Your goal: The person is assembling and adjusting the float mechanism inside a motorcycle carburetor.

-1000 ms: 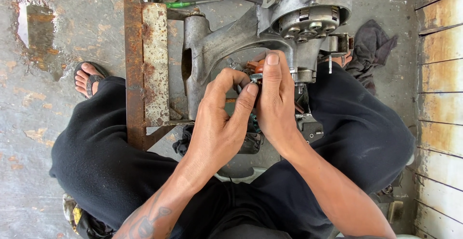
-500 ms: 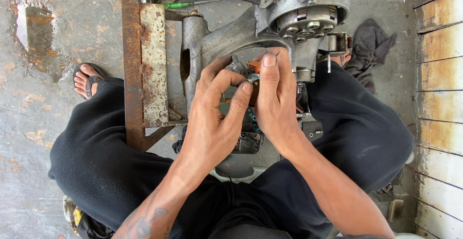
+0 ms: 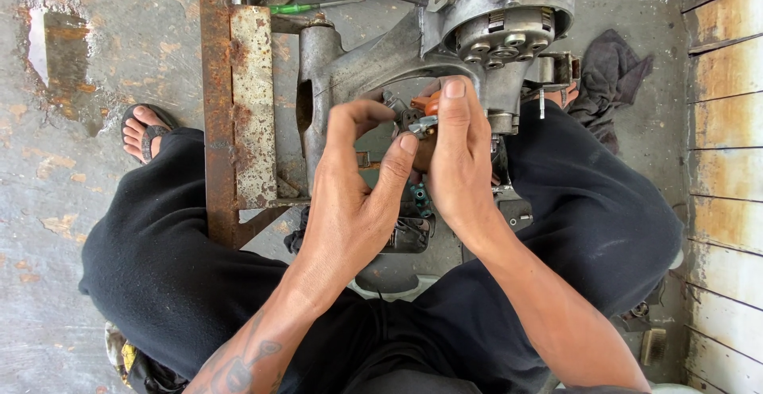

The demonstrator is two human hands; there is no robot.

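My left hand [image 3: 354, 195] and my right hand [image 3: 457, 159] meet in front of a grey metal engine casing [image 3: 445, 40]. Between the fingertips sits a small part with an orange piece and a metal tab [image 3: 423, 116]. My right hand wraps around it from the right, thumb up along its side. My left thumb and forefinger pinch at its left edge. Most of the small part is hidden behind the fingers. Below the hands, dark connectors and wiring [image 3: 413, 219] hang over my lap.
A rusty steel frame [image 3: 230, 100] holds the casing on its left. A green-handled screwdriver [image 3: 306, 6] lies behind it. A dark rag [image 3: 608, 76] lies at the right, next to wooden planks [image 3: 727, 124]. My sandalled foot [image 3: 143, 131] rests on wet concrete.
My left fingers have shifted slightly on the small part, and the view has tilted a little. Both hands stay at the same spot under the casing.
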